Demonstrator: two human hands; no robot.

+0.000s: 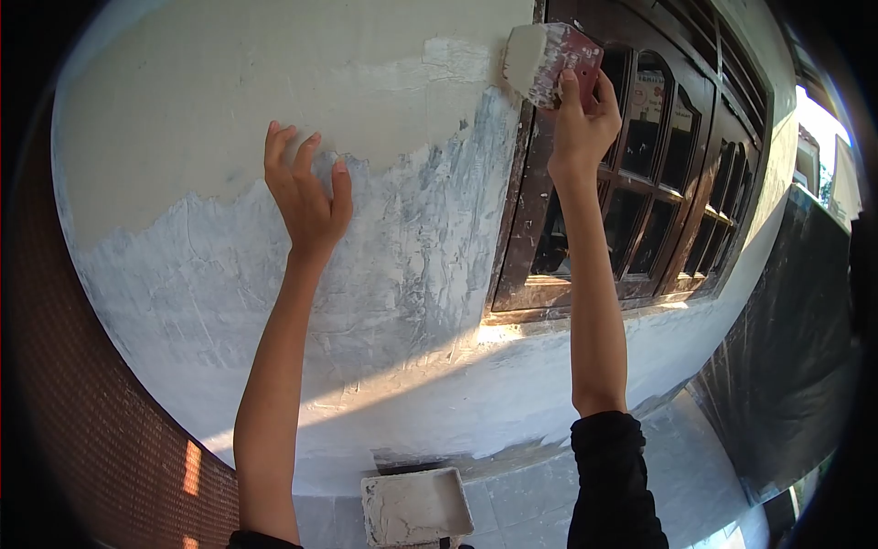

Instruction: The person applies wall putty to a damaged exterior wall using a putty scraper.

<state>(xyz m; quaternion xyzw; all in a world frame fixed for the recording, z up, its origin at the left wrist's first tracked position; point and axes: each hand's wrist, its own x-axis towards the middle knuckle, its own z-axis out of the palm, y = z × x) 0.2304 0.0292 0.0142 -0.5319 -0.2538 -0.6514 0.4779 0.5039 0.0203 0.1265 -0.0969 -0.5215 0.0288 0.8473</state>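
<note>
My right hand (pixel 585 119) grips a dark red putty scraper (pixel 578 66) between thumb and fingers, high up at the left edge of the brown window frame. A thick load of pale putty (pixel 526 59) covers the scraper's left side. My left hand (pixel 308 188) is raised before the wall with its fingers spread and curved, holding nothing. The wall (pixel 393 247) behind both arms has smooth beige putty across its upper part, ending in a ragged edge. Below that edge the surface is patchy blue-white and scratched.
A tray of putty (pixel 453 499) stands on the grey tiled floor (pixel 521 494) below the wall. Brown wooden windows (pixel 649 137) with glass panes fill the right side. A woven brown screen (pixel 101 412) borders the left, and a dark sheet (pixel 777 339) hangs at the right.
</note>
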